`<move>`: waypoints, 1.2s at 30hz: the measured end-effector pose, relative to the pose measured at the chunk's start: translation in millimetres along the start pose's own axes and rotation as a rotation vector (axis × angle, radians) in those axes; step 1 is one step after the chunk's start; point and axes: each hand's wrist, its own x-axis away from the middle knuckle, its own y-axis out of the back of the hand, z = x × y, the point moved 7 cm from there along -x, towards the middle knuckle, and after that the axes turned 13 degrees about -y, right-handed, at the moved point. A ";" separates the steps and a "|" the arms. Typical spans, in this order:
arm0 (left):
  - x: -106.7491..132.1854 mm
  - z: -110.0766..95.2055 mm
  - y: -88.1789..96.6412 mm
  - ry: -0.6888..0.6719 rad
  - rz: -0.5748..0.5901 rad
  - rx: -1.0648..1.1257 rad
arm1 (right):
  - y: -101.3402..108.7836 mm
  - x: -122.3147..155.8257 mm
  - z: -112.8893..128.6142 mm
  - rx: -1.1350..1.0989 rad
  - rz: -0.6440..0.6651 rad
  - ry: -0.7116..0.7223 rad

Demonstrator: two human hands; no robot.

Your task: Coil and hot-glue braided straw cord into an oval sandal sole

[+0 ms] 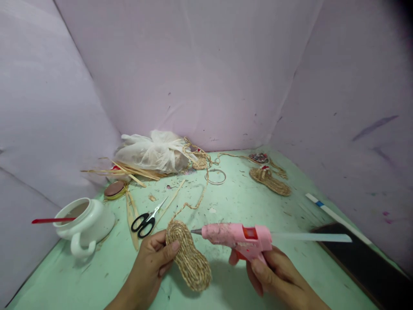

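Observation:
My left hand [155, 262] pinches a small woven straw sole [190, 258], thumb on top and fingers underneath, near its far end. A braided straw cord [196, 204] runs from that end back across the table. My right hand [277, 273] is wrapped round the handle of a pink hot glue gun [237, 237]. Its metal nozzle points left, close to the sole's upper right edge; whether they touch I cannot tell. A long clear glue stick [311, 237] sticks out of the gun's back.
Black-handled scissors [146, 221] lie left of the sole. A white pot [85, 224] with a red stick stands far left. At the back are a plastic bag [153, 150], straw strips [138, 170], a metal ring [216, 177] and a small straw slipper [270, 181]. A dark board [364, 267] lies right.

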 end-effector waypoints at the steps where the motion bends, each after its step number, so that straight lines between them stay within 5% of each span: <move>1: 0.1 0.5 0.0 0.001 0.001 -0.001 | 0.3 0.3 0.3 -0.004 -0.012 -0.002; 36: -1.9 7.9 2.3 0.052 0.013 0.139 | -0.1 0.7 -6.9 0.024 0.003 -0.058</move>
